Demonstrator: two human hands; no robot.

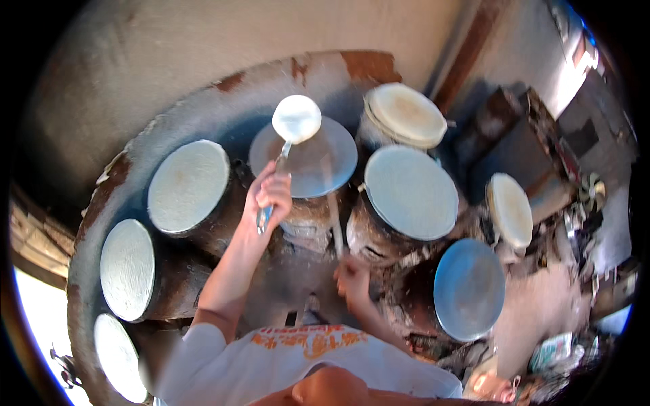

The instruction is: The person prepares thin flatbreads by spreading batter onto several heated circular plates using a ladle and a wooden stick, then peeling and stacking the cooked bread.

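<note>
A tan wall (pixel 176 61) rises behind the workplace, with a low, curved barrier (pixel 264 78) in front of it, its edge patched with rusty brown. A reddish-brown post (pixel 474 51) leans across the view toward the upper right. Along the inside of the barrier, round griddles stand in an arc on dark, sooty drums; three on the left, such as the upper one (pixel 188 186), are covered with a whitish layer. On the right are a pale-topped griddle (pixel 411 193) and a bluish one (pixel 469 289). Bare brownish floor (pixel 535 304) and clutter lie beyond, with a small fan (pixel 592 192) at the far right.

The left hand (pixel 273 193) is closed around the handle of a metal ladle (pixel 296 120), whose whitish bowl extends beyond the fingers, over the dark central griddle (pixel 335 166). The right hand (pixel 353 277) is blurred, its fingers curled just beside the lower end of a pale stick (pixel 336 227); whether it grips the stick I cannot tell.
</note>
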